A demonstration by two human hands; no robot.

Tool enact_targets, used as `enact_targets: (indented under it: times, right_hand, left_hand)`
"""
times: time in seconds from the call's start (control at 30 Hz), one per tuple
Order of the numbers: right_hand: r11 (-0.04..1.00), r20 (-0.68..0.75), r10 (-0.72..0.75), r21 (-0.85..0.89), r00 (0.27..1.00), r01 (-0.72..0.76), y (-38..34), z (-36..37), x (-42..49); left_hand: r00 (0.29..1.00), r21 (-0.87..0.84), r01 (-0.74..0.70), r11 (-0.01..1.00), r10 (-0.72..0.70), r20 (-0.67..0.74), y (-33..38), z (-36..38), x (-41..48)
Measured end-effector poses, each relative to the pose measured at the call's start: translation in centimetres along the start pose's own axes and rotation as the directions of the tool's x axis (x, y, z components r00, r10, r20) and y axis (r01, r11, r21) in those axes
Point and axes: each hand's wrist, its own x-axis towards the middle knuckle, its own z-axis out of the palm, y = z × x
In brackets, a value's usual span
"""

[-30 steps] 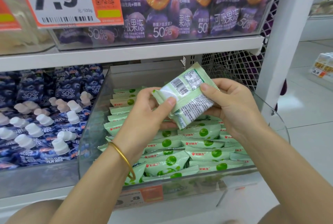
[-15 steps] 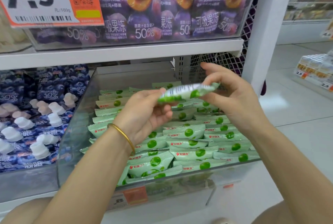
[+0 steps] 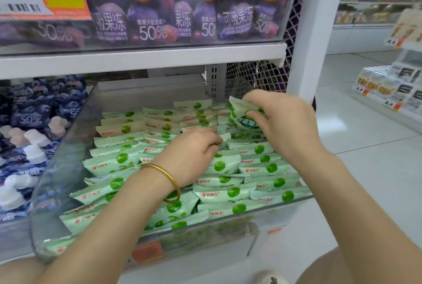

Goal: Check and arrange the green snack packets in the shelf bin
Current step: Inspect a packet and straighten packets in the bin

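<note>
Placement looks like the step in hand. The left hand (image 3: 194,156), a gold bangle (image 3: 165,178) at its wrist, reaches into the middle of the shelf bin (image 3: 68,146) with fingers bent down among the green snack packets (image 3: 228,192); whether it pinches one I cannot tell. The right hand (image 3: 282,124) pinches a single packet (image 3: 242,116), tilted on edge, just above the back-right rows. The next move probably calls for a gap parted in a row and the packet slid in flat, facing like its neighbours. As for containers, the neighbouring bin (image 3: 16,235) on the left holds blueberry jelly pouches (image 3: 32,119) with white caps. The clear shelf bin holds the green packets in overlapping rows, reaching nearly to its front wall.
</note>
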Motion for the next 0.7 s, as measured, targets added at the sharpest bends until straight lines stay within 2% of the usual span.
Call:
enact_targets:
  times: [0.07,0.23,0.37,0.43,0.57,0.7]
  right_hand:
    - [0.996,0.123,0.026,-0.085,0.992,-0.016,-0.3,0.2,0.2]
    - [0.989,0.272,0.050,-0.145,0.961,-0.011,-0.7,1.3,1.1]
    - [0.996,0.507,0.079,-0.073,0.859,-0.048,-0.4,3.0,1.5]
    - [0.994,0.512,0.097,-0.101,0.853,-0.052,-0.2,3.0,1.3]
    - [0.991,0.338,0.114,-0.110,0.934,-0.081,0.0,2.6,0.8]
    - [0.985,0.423,0.169,-0.053,0.890,-0.162,0.2,3.5,0.4]
  left_hand:
    - [1.000,0.012,0.004,1.000,-0.004,0.011,0.0,0.0,-0.1]
    - [1.000,0.024,-0.005,1.000,0.005,0.014,0.0,-0.2,-0.3]
    - [1.000,0.008,-0.010,1.000,0.011,-0.005,-0.2,-0.2,-0.5]
    - [1.000,0.004,-0.013,1.000,0.013,-0.010,-0.2,-0.2,-0.5]
    - [0.999,-0.020,-0.014,1.000,0.013,-0.034,-0.3,-0.3,-0.3]
    - [0.999,-0.014,-0.005,1.000,0.004,-0.034,-0.3,-0.1,-0.2]
